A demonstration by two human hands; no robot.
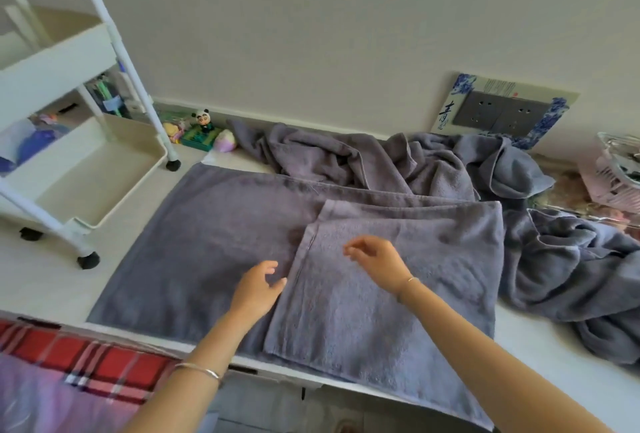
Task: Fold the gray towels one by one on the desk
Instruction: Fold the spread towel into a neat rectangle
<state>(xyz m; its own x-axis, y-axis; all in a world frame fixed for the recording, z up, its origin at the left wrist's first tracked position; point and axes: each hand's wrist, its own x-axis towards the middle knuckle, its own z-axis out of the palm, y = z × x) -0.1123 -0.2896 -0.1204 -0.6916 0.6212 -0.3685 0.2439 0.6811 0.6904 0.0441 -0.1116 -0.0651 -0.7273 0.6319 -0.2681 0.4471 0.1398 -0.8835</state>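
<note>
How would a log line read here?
spread gray terry towel: right side folded over; left hand: open, at fold edge; right hand: open, above fold; crumpled gray towels: unfolded, behind

Crumpled towels [571,259] crowd right, white cart [86,169] blocks left

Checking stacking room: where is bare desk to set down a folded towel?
Bare desk left of the spread towel, beside the cart wheels; also the front right corner below the crumpled towels. Back right is crowded with them and a pink basket.
</note>
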